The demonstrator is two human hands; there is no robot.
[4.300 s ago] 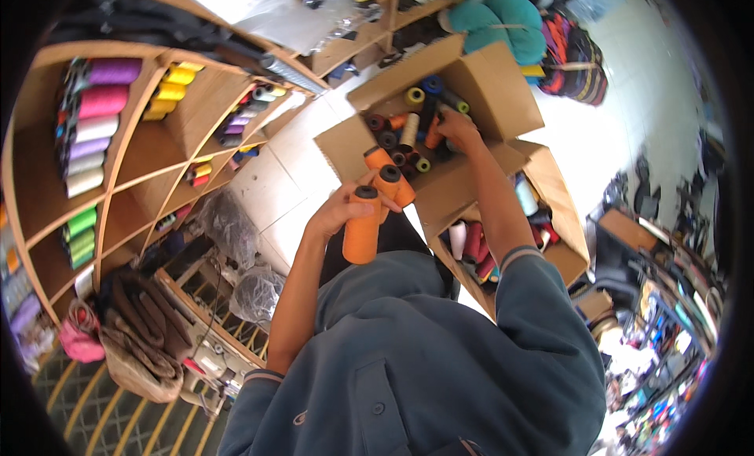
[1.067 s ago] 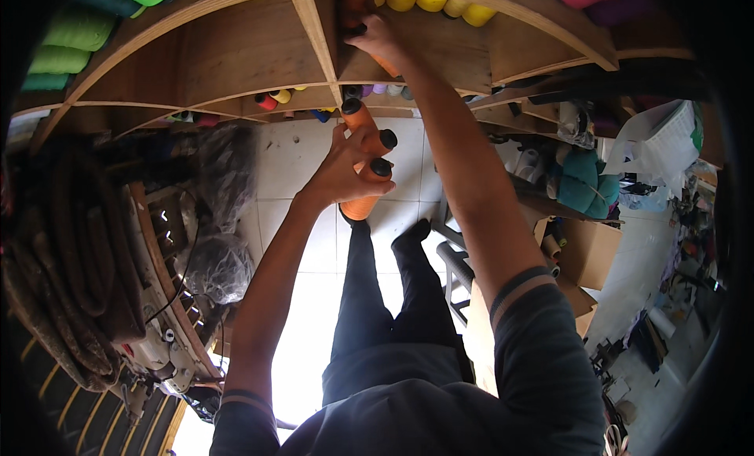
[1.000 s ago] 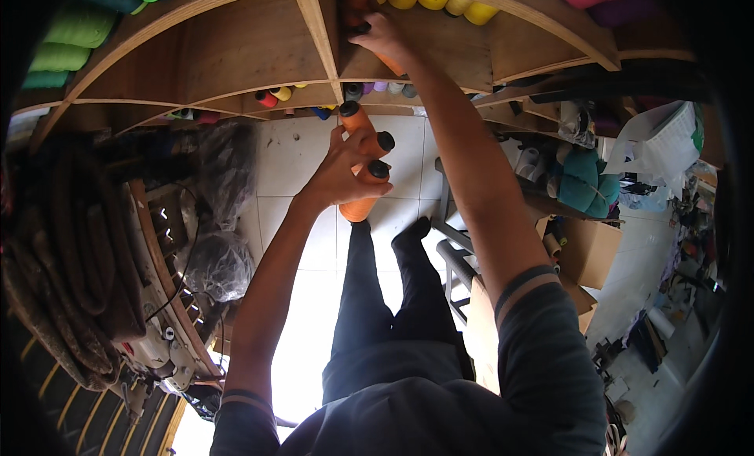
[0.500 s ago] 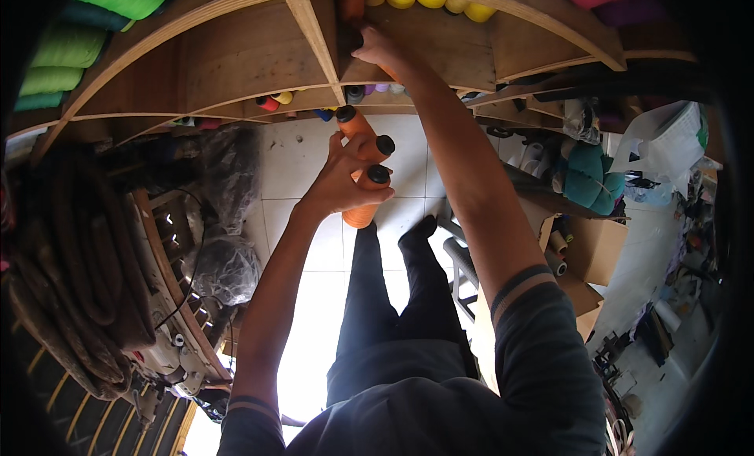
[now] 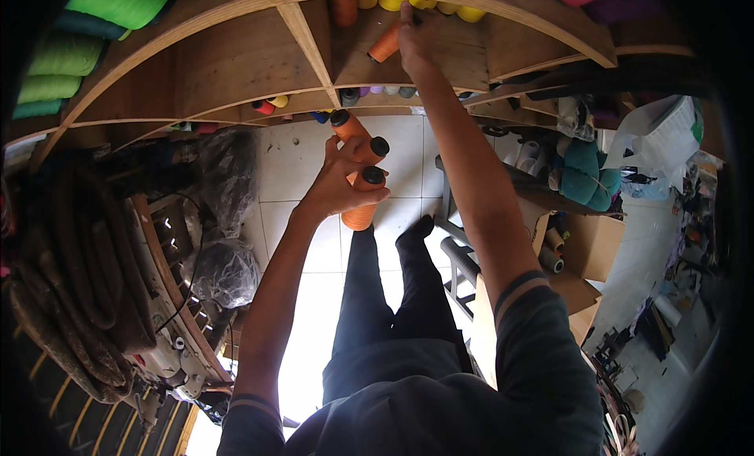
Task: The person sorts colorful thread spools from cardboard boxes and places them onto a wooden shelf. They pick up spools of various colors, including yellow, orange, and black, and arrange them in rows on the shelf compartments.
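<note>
Left hand point(image 5: 339, 185) clasps three orange cones point(image 5: 363, 177); right hand point(image 5: 416, 32) grips orange cone point(image 5: 384, 43) in shelf point(image 5: 440, 59)

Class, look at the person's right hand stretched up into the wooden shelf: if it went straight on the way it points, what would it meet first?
The right hand already touches an orange thread cone in the wooden shelf. Straight on, it would probably meet the yellow cones stacked at the compartment's back, though depth is hard to judge.

A thread or yarn storeroom, workshop-like: wooden shelves point(image 5: 236, 71) divided into compartments hold coloured thread cones point(image 5: 118, 4), cardboard boxes point(image 5: 589, 248) of spools stand open on the tiled floor point(image 5: 298, 220), with bagged goods point(image 5: 224, 271) alongside.
</note>
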